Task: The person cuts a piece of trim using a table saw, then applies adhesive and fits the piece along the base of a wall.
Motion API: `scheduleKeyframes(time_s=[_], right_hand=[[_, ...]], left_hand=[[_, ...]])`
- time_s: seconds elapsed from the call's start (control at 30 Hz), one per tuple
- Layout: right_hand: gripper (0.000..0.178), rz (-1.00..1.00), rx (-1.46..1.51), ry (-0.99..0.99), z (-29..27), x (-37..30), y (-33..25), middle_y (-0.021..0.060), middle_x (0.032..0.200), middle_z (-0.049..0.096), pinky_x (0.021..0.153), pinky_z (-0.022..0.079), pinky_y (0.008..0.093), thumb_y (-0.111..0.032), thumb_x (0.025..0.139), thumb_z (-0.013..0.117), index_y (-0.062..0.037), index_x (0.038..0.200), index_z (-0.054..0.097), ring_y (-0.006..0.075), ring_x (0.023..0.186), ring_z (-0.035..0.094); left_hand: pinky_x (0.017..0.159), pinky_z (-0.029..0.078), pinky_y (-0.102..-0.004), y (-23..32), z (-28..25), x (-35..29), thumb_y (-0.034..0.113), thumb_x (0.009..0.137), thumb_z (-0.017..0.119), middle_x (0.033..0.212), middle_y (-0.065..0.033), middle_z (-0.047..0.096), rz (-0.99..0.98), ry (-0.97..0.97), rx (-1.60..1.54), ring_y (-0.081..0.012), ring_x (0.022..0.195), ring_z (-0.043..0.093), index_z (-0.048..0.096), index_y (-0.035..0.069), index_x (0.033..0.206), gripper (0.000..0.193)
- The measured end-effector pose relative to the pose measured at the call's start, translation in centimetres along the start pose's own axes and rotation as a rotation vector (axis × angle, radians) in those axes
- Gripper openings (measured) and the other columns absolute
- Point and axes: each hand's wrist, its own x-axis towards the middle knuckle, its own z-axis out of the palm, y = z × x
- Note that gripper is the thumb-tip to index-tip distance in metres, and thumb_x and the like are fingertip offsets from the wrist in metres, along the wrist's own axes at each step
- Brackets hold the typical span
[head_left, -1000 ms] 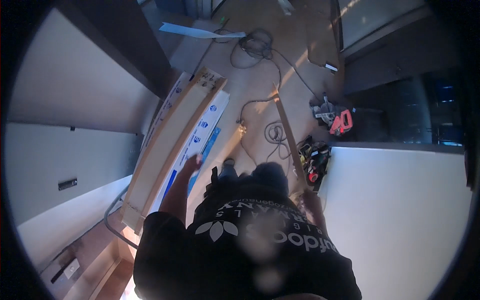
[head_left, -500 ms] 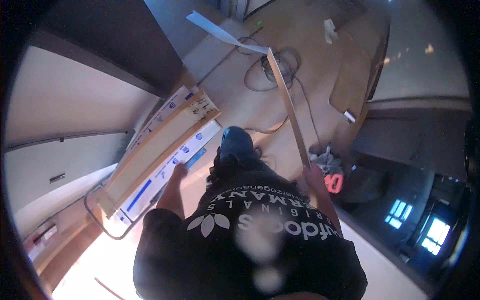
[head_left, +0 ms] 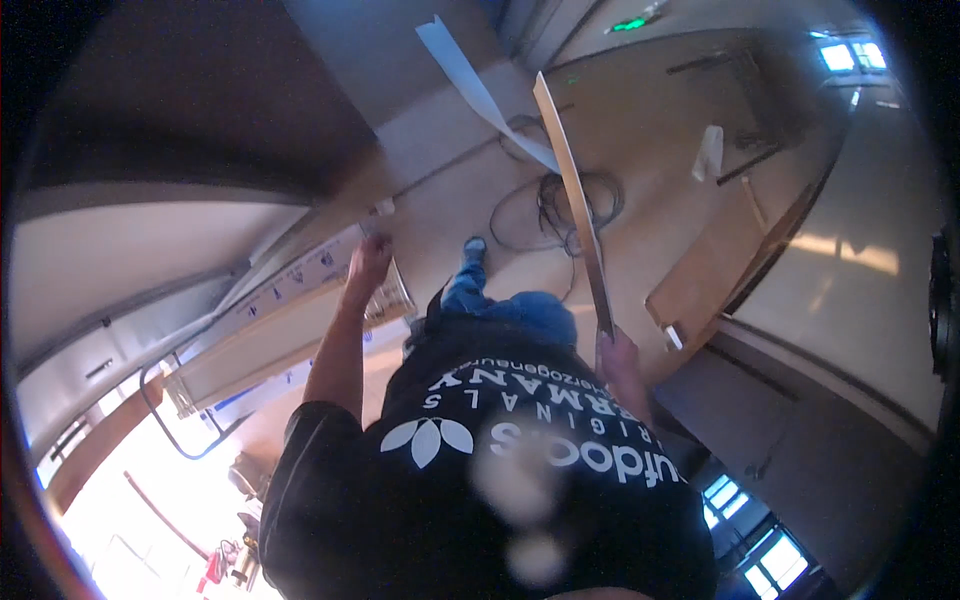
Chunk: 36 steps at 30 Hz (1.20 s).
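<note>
My right hand (head_left: pixel 618 357) grips the near end of a long, narrow wooden strip (head_left: pixel 573 190). The strip points forward and up, its far tip well ahead of me. My left hand (head_left: pixel 370 258) is reached forward with its fingers curled in; whether anything is inside them is hidden. It is in front of the far end of a stack of long panels (head_left: pixel 270 335) with printed white film and wooden edges. Just beyond that hand is a small pale piece (head_left: pixel 384 207), and I cannot tell whether they touch.
A coiled cable (head_left: pixel 590 215) lies on the floor ahead, with a long whitish strip (head_left: pixel 465 80) beside it. At the right are a brown board (head_left: pixel 690 290) and a crumpled white piece (head_left: pixel 708 153). A bent metal tube frame (head_left: pixel 165 425) stands at the left.
My left hand has moved forward from beside the panel stack to its far end. My right hand still holds the wooden strip. The view has turned, and my legs show farther forward.
</note>
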Motion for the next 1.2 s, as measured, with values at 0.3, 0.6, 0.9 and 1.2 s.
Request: scheduleKeyframes(time_s=[0.3,0.6,0.9,1.2], right_hand=[[0.039,-0.137,0.301,-0.135,-10.0,20.5,-12.3,0.0186,0.09,0.073,0.077,0.057,0.0444,-0.033,0.101,0.058,-0.0022,0.124,0.065,0.0305,0.081,0.073],[0.038,-0.461,0.145,-0.106,-21.9,46.7,-33.6,0.014,0.07,0.07,0.066,0.056,0.0421,-0.036,0.095,0.06,-0.0005,0.087,0.073,0.0243,0.069,0.07],[0.033,-0.63,0.099,-0.354,-28.2,65.9,-55.6,0.0098,0.08,0.069,0.067,0.053,0.0337,-0.038,0.099,0.058,-0.0081,0.094,0.071,0.0197,0.072,0.064],[0.057,-0.619,0.283,-0.515,-30.3,71.5,-77.6,0.0087,0.083,0.07,0.075,0.054,0.0436,-0.059,0.102,0.055,-0.0039,0.113,0.067,0.0226,0.074,0.067]], left_hand=[[0.086,0.053,-0.036,41.1,-23.0,24.0,0.001,0.09,0.074,0.12,-0.0119,0.063,1.141,0.433,-0.806,-0.0234,0.101,0.063,0.055,0.003,0.127,0.042],[0.089,0.051,-0.0369,44.5,-31.7,47.3,0.003,0.089,0.076,0.122,-0.0123,0.062,1.288,0.672,-0.495,-0.0243,0.104,0.062,0.054,0.004,0.13,0.046],[0.093,0.049,-0.0377,56.8,-62.9,67.8,0.006,0.088,0.077,0.125,-0.0128,0.061,1.311,1.419,-0.103,-0.0253,0.108,0.06,0.052,0.004,0.132,0.05],[0.096,0.047,-0.0385,60.8,-71.4,90.2,0.008,0.087,0.079,0.127,-0.0132,0.06,1.457,1.393,-0.157,-0.0263,0.111,0.059,0.051,0.004,0.135,0.055]])
